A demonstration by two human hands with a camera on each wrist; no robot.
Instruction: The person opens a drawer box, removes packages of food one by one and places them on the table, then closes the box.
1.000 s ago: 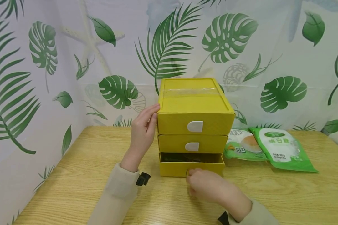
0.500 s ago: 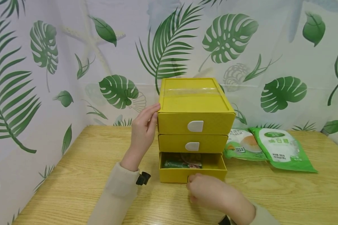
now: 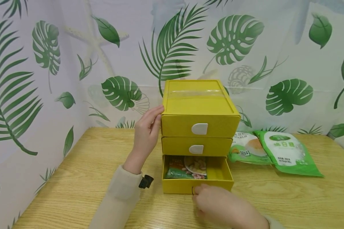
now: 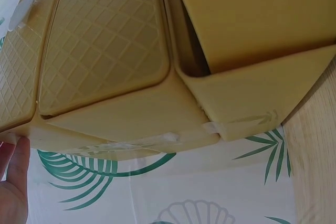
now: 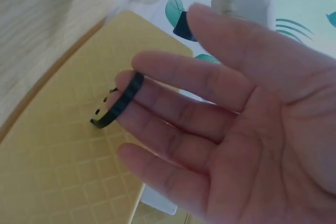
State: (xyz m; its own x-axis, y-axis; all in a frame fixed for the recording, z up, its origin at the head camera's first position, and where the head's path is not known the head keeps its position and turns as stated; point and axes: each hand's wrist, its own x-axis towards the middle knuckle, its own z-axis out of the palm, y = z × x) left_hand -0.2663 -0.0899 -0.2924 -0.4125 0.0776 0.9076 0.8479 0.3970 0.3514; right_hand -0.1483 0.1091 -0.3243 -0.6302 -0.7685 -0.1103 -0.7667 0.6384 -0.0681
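A yellow drawer unit [image 3: 199, 106] with three stacked drawers stands on the table. My left hand [image 3: 145, 135] rests against its upper left side, the fingers touching the edge. My right hand [image 3: 218, 203] holds the bottom drawer [image 3: 177, 187] at its front by a black loop handle [image 5: 125, 102]; in the right wrist view, fingertips hook behind the loop. The bottom drawer is pulled out. Inside, at its left, lies a green and brown food packet [image 3: 176, 173] with a picture of a round dish. The upper two drawers stay closed, each with a white tab handle [image 3: 199, 128].
Two green and white packets, a starch bag [image 3: 249, 148] and a fuller bag [image 3: 289, 152], lie to the right of the unit. A leaf-patterned cloth [image 3: 117, 63] hangs behind the wooden table [image 3: 74, 178].
The right hand has drawn the bottom drawer farther out towards the person, so the packet inside shows more. The left hand has kept its place on the unit's side.
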